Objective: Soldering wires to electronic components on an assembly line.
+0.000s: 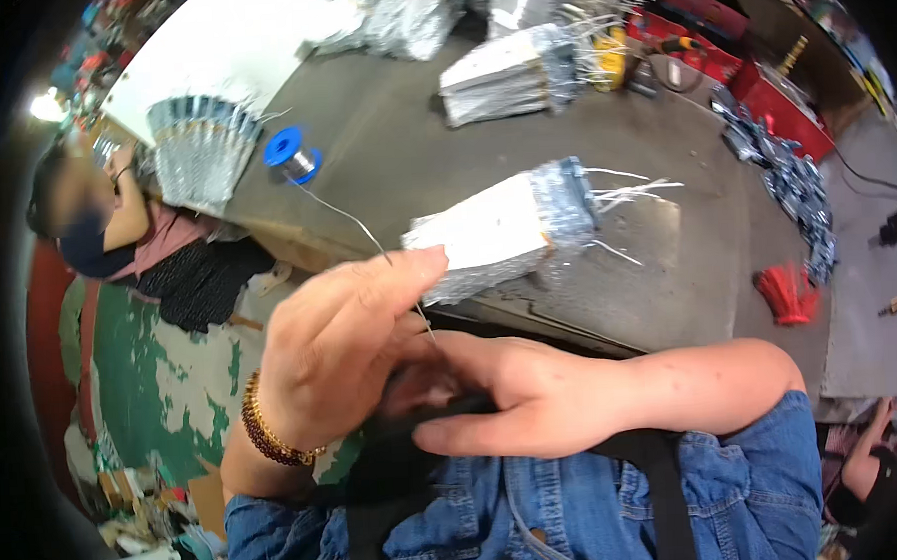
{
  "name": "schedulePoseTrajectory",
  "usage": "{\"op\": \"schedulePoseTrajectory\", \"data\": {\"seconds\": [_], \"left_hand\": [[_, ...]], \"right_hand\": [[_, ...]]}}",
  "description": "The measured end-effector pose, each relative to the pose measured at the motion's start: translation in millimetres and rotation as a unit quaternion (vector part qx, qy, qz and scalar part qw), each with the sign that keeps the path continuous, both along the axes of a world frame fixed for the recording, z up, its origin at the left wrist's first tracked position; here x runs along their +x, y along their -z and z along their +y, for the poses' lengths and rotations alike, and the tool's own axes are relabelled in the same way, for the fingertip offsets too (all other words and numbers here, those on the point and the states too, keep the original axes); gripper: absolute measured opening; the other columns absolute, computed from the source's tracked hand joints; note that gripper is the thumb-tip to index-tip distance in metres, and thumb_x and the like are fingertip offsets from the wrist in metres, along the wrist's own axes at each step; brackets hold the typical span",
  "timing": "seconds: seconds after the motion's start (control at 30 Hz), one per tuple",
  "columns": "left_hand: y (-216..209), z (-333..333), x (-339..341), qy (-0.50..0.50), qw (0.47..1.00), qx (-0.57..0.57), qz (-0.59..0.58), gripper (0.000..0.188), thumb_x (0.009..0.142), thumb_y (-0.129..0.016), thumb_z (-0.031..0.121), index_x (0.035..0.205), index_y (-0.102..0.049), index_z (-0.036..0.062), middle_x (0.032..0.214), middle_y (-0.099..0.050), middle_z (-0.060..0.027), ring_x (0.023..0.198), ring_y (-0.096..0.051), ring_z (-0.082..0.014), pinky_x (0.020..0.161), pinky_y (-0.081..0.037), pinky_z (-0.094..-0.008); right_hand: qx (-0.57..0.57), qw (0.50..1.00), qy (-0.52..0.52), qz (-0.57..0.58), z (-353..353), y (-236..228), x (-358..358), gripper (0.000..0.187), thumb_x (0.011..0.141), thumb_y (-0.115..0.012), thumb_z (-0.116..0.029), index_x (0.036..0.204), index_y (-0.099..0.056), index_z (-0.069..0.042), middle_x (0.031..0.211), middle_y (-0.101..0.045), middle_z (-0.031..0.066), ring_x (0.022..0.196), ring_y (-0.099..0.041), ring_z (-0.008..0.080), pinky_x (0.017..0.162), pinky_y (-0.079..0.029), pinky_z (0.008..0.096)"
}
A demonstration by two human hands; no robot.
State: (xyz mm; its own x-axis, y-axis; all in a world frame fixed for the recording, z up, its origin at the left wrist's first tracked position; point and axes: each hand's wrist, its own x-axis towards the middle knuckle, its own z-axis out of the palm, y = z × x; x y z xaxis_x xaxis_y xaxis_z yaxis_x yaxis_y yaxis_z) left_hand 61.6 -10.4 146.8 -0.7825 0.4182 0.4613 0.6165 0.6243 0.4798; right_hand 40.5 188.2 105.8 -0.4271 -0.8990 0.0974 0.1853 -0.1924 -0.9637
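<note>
A thin silvery solder wire [348, 214] runs from a blue spool [291, 157] on the table to my left hand [336, 340]. My left hand is closed on this wire, and its free end shows below the index finger. My right hand [523, 382] is beside it, close to my body, with the thumb apart from the fingers; nothing shows in it. Its fingertips are blurred and partly behind the left hand. Just beyond my hands lies a bubble-wrapped bundle [565, 205] with a white sheet [491, 228] on top and white wires [630, 194] sticking out at the right.
More bubble-wrapped bundles [505, 77] lie farther back and a fanned group [203, 151] at the left. On the right are red bins [776, 106], a grey-blue heap of parts [800, 195] and a red bunch [788, 295]. A co-worker [115, 214] sits at the left.
</note>
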Motion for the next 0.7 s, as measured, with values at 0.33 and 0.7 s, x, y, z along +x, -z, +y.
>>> {"op": "schedulePoseTrajectory", "data": {"seconds": [0.33,0.7], "left_hand": [[-15,61,-34,0.128,0.956,-0.161,0.21,0.025,0.07,-0.069,0.009,0.095,-0.066,0.0086,0.089,-0.059,-0.0072,0.077,-0.061,-0.0272,0.068,-0.048,-0.0391],[-39,93,-60,0.083,0.991,-0.079,0.071,0.023,0.068,-0.076,0.003,0.09,-0.069,0.0032,0.073,-0.064,-0.0097,0.059,-0.059,-0.0288,0.055,-0.046,-0.0354]], "right_hand": [[0.219,0.853,0.182,0.436,89,-58,-21,0.013,0.095,-0.064,-0.019,0.099,-0.066,-0.006,0.079,-0.067,0.0091,0.066,-0.065,0.0278,0.062,-0.051,0.0349],[0.26,0.669,0.586,0.376,274,5,-256,0.037,0.091,-0.061,-0.009,0.126,-0.056,0.0,0.104,-0.067,0.0122,0.099,-0.065,0.0182,0.086,-0.053,0.0332]]}}
